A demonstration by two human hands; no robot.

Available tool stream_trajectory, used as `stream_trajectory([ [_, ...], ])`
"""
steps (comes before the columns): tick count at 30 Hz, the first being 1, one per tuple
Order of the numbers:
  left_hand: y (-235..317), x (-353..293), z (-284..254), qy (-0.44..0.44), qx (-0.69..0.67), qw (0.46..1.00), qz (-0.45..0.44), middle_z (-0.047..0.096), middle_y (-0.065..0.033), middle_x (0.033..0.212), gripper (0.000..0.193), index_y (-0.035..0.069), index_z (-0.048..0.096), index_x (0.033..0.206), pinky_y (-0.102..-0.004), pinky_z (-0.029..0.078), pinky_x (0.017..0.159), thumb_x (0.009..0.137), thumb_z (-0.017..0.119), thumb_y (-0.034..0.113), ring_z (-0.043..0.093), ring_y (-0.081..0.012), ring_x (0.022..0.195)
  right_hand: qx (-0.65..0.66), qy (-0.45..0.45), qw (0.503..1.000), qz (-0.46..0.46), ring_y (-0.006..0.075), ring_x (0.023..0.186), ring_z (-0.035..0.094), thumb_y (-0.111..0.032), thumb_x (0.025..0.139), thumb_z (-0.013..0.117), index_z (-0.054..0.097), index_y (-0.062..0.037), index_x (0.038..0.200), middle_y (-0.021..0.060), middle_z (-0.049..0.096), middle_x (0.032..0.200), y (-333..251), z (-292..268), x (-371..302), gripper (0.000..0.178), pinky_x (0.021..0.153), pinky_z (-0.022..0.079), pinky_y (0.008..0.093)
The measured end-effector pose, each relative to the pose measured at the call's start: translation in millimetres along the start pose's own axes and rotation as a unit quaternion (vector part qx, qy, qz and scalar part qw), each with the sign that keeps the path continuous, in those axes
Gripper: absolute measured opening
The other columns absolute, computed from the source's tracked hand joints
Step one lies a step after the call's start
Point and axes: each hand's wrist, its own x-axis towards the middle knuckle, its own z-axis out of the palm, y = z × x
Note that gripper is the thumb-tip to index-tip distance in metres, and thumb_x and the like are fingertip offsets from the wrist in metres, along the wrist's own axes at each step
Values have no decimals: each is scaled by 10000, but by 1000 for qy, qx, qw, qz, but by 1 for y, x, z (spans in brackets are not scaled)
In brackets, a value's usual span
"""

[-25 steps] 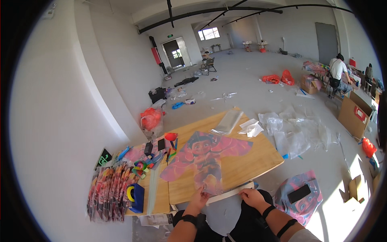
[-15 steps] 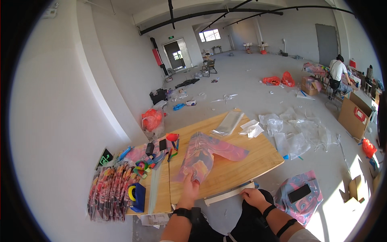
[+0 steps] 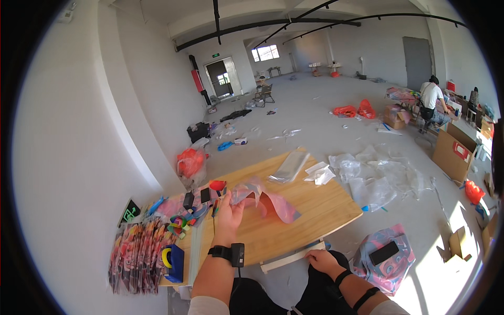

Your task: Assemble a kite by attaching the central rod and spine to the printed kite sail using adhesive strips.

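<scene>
My left hand is over the wooden table, its fingers closed on the left end of a pink and grey printed plastic sheet. The sheet arches up off the wood, and its right end curls down towards the tabletop. My right hand lies by my knee, close to the pale bar under the table's front edge. Its fingers are curled, with nothing visible in them. A stack of clear plastic sleeves lies at the table's far edge, beside crumpled white film.
Left on the table are a blue tape dispenser, a black phone, coloured tape rolls and a hanging bundle of printed sheets. Clear film covers floor to the right. Another phone rests on a printed piece. A person sits far right.
My left hand has moved forward and left, drawing the printed sheet along and lifting it into an arch. My right hand stays by my knee. The whole view has shifted slightly.
</scene>
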Motion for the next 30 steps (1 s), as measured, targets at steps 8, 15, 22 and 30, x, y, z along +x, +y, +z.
stream_trajectory([
  [8,45,-41,109,-206,117,969,68,664,-51,1171,187,110,613,1164,-381,537,885,986,637,164,646,-204,1069,60,-31,997,42,286,848,715,-208,948,548,716,-97,1070,131,736,906,3,16,6,235,779,560,393],
  [15,59,-214,87,-343,320,882,37,677,-83,1129,233,67,724,979,-402,494,946,788,848,118,625,-242,1078,651,-180,731,94,236,1145,614,-624,1018,316,476,-19,1423,84,597,1343,-109,-8,31,746,989,484,410],
  [22,55,-306,62,-486,511,707,59,564,-207,1328,287,43,716,991,-416,436,1010,926,705,322,551,-353,1217,724,-251,635,98,251,1275,545,-644,992,381,403,-55,1491,112,526,1437,-153,-41,53,773,1083,427,439],
  [30,71,-322,19,-476,559,675,-72,610,-128,1086,320,60,680,857,-485,421,979,956,666,364,600,-277,1039,568,-181,788,154,207,1063,660,-237,990,608,544,-81,1341,81,668,1179,-152,-32,80,389,907,548,375],
])
